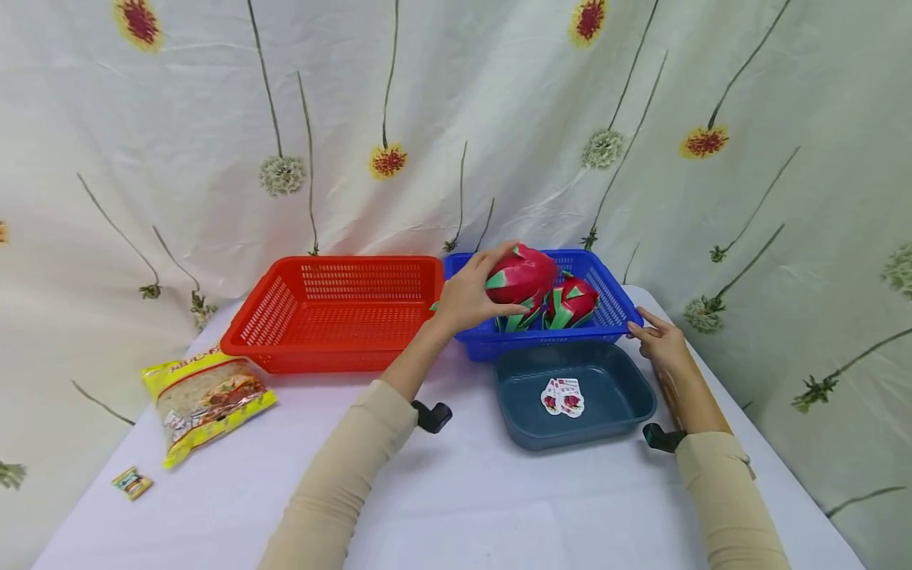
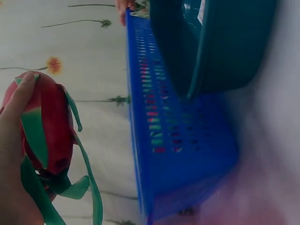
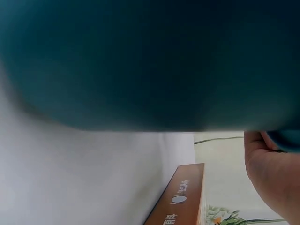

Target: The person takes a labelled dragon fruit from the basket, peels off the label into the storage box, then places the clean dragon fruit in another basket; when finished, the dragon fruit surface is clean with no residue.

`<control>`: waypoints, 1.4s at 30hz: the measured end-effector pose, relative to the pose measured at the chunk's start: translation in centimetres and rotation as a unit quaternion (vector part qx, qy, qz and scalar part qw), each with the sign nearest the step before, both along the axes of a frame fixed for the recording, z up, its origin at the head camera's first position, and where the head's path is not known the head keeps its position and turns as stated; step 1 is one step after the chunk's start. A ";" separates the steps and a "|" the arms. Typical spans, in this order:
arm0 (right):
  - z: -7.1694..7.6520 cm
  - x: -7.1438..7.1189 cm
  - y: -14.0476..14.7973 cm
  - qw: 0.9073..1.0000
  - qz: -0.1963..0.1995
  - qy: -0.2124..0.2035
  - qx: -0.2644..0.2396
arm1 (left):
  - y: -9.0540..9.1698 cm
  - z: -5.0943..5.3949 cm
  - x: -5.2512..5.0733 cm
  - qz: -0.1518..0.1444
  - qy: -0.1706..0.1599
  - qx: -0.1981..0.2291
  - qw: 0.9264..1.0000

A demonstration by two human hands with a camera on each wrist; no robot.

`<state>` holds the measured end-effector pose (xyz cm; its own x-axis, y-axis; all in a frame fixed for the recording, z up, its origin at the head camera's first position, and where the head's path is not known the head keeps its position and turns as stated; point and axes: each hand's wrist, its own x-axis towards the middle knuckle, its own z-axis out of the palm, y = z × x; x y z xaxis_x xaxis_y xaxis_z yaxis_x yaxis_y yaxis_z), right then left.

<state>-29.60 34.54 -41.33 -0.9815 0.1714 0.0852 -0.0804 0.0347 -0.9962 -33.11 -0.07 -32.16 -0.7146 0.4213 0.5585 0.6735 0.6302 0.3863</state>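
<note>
My left hand [image 1: 466, 293] grips a red dragon fruit [image 1: 523, 275] with green leaf tips, held above the blue basket [image 1: 616, 297]. In the left wrist view the dragon fruit [image 2: 51, 126] has long green scales hanging from it, beside the basket's perforated wall [image 2: 154, 117]. Two more dragon fruits lie inside the basket, one of them [image 1: 572, 301] plainly visible and the other partly covered by the held one. My right hand [image 1: 663, 344] pinches the basket's front right corner. A dark teal tub [image 1: 541, 431] stands just in front, with dragon fruit picture cards [image 1: 563, 397] in it.
Left of the blue basket is a red basket [image 1: 342, 360]. A yellow-edged food bag [image 1: 210, 396] and a small packet [image 1: 132, 483] lie at the table's left. Near my right forearm stands a brown box [image 3: 180, 194]. A flowered curtain [image 1: 499, 119] hangs behind.
</note>
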 end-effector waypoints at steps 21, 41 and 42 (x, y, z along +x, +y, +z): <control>-0.8 0.2 0.1 1.000 -0.031 0.001 -0.002 | 6.7 -5.6 -4.3 -0.009 -0.191 -0.112 0.975; 0.2 0.1 -0.4 0.993 -0.024 -0.022 0.109 | 4.1 -5.0 -4.7 -0.043 -0.202 -0.098 0.974; 0.4 0.3 -0.4 0.988 -0.026 -0.026 0.150 | 3.5 -4.9 -4.6 -0.047 -0.194 -0.090 0.976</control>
